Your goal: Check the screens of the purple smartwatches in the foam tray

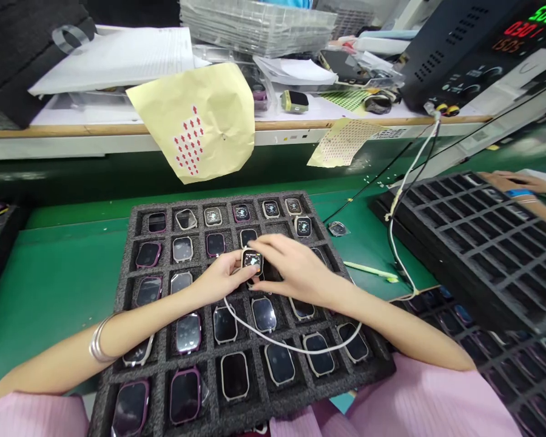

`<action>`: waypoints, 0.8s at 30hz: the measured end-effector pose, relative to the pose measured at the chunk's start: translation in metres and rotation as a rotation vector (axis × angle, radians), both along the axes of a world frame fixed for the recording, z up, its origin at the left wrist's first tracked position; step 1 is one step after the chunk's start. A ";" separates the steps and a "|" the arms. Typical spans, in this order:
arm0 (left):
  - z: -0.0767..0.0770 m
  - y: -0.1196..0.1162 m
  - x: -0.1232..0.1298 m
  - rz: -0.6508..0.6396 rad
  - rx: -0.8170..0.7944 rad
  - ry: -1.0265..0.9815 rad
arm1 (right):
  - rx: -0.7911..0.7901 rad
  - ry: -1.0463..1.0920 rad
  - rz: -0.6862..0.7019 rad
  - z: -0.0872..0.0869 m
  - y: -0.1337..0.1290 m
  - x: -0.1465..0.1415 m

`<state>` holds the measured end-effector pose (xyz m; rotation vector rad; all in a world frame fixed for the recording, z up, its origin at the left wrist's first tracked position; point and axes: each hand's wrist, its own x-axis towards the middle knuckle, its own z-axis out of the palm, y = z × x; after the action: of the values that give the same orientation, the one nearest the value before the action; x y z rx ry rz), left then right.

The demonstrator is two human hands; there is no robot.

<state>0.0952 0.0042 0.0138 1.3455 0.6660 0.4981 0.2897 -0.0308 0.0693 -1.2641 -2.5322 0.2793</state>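
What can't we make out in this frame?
All head view:
- Back of the watch: turned away, left hand around it.
- Part of the foam tray: right hand covers it.
- White cable, one end: lost behind the hands.
- Watch screen's small print: too small.
- Co-worker's arm: cut off by right edge.

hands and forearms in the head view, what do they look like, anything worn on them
Both the left hand and the right hand are bare, without gloves. Silvery bangles circle the left wrist area. Pink, finely ribbed sleeves end near the elbows.
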 end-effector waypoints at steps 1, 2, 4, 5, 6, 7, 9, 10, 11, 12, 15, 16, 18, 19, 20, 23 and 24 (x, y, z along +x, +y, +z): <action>-0.001 0.000 0.000 0.002 0.044 -0.005 | 0.026 -0.018 0.007 -0.004 0.000 -0.007; -0.002 -0.001 0.000 0.001 0.076 -0.010 | 0.044 -0.021 0.016 -0.006 0.002 -0.010; -0.003 -0.001 -0.001 -0.025 0.074 -0.009 | 0.042 0.046 0.037 -0.007 0.010 -0.004; -0.003 -0.001 0.000 -0.042 0.043 -0.005 | 0.026 0.101 0.036 -0.005 0.015 0.003; -0.001 -0.001 0.000 -0.050 0.003 -0.007 | 0.017 0.151 0.012 -0.004 0.021 0.012; 0.002 -0.001 0.000 -0.049 -0.036 -0.009 | 0.016 0.179 -0.028 -0.004 0.027 0.023; 0.011 0.001 -0.001 -0.026 -0.105 -0.006 | 0.031 0.135 -0.119 -0.006 0.036 0.043; 0.016 0.001 -0.003 -0.008 -0.133 0.008 | 0.034 0.074 -0.144 -0.008 0.039 0.051; 0.022 0.002 -0.006 0.003 -0.153 0.031 | 0.034 0.007 -0.153 -0.009 0.041 0.056; 0.027 0.002 -0.009 0.003 -0.163 0.058 | 0.031 -0.054 -0.149 -0.011 0.041 0.060; 0.032 0.002 -0.024 -0.039 -0.153 0.115 | 0.065 -0.131 -0.115 -0.009 0.041 0.054; 0.031 0.002 -0.028 -0.054 -0.147 0.128 | 0.080 -0.131 -0.096 -0.007 0.042 0.047; 0.026 0.001 -0.036 -0.068 -0.145 0.148 | 0.082 -0.162 -0.044 -0.005 0.048 0.028; 0.023 0.001 -0.039 -0.067 -0.148 0.153 | 0.068 -0.193 -0.018 -0.005 0.052 0.018; 0.019 0.001 -0.041 -0.066 -0.153 0.153 | 0.051 -0.228 0.003 -0.006 0.057 0.009; 0.013 0.003 -0.043 -0.067 -0.168 0.120 | 0.031 -0.267 0.024 -0.011 0.069 -0.009; 0.011 0.003 -0.043 -0.068 -0.175 0.099 | 0.037 -0.260 0.021 -0.012 0.071 -0.011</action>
<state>0.0521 0.0073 0.0253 1.2287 0.7255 0.3121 0.2785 0.0404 0.0574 -1.3371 -2.7538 0.0757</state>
